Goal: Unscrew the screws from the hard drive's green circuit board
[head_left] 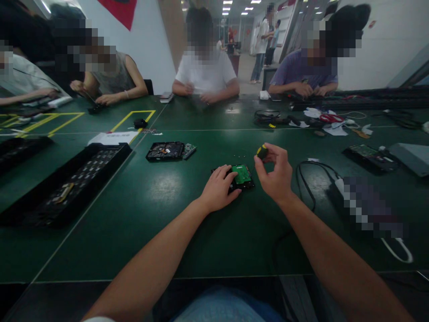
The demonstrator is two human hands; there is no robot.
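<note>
My left hand (219, 188) lies over the left part of a hard drive (250, 181), fingers across its top and thumb at the near edge, gripping it against the table. The drive's green circuit board (240, 173) faces up. Just above and right of it, my right hand (276, 172) is closed in a pinch around a screwdriver (262, 152) with a short black and yellow handle. Its shaft cannot be made out. Several tiny pieces, perhaps screws (239, 156), lie on the table beyond the drive.
Another hard drive (166, 151) lies to the left beside a loose circuit board (189, 151). A long black tray (110, 156) stands further left. To the right are a cable (303, 172), a phone-like object (372, 205) and another drive (368, 158). Several people sit across the green table (150, 246).
</note>
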